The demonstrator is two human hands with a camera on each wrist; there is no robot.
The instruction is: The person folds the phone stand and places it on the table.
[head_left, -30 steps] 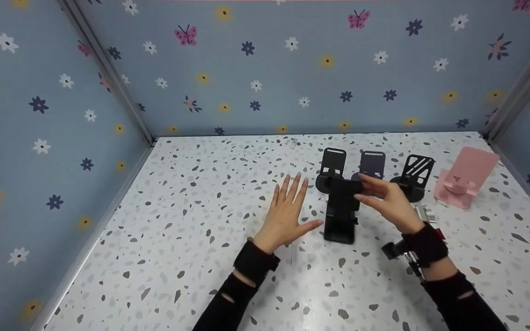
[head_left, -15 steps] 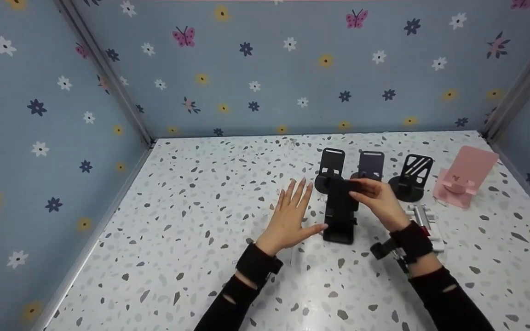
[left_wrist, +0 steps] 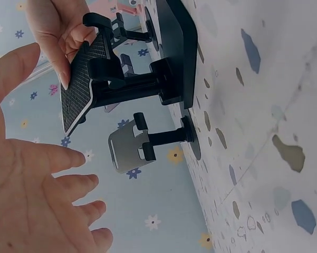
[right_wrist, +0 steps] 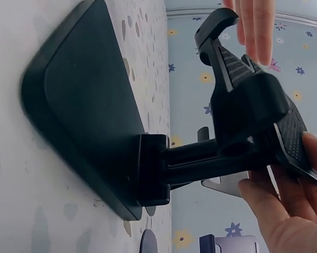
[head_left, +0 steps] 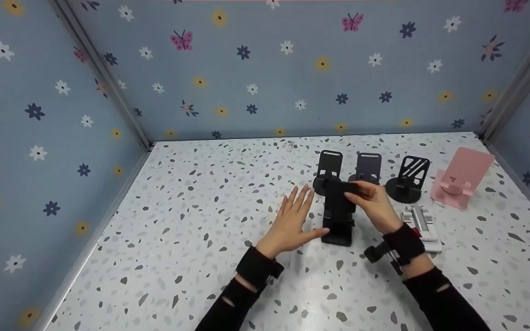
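A black phone stand (head_left: 338, 202) stands on the speckled table between my hands. My right hand (head_left: 375, 204) pinches the top edge of its tilting plate, thumb on the textured front (right_wrist: 298, 137) and fingers behind. The stand's flat base (right_wrist: 89, 105) lies on the tabletop, with a post rising to the plate and its front lugs. To the left of the stand, my left hand (head_left: 290, 225) is spread with straight fingers, its thumb pointing at the stand's lower part. In the left wrist view a gap shows between that palm and the plate (left_wrist: 84, 84).
Behind stand a dark phone stand (head_left: 329, 163), a purplish one (head_left: 368, 166), a black slotted one (head_left: 405, 188) and a pink one (head_left: 465, 172). A folded white stand (head_left: 430, 239) lies beside my right wrist. Patterned walls (head_left: 256, 69) border the table.
My right hand has shifted left a little, still on the plate's top edge, uncovering the white stand. My left hand has drifted slightly toward the stand.
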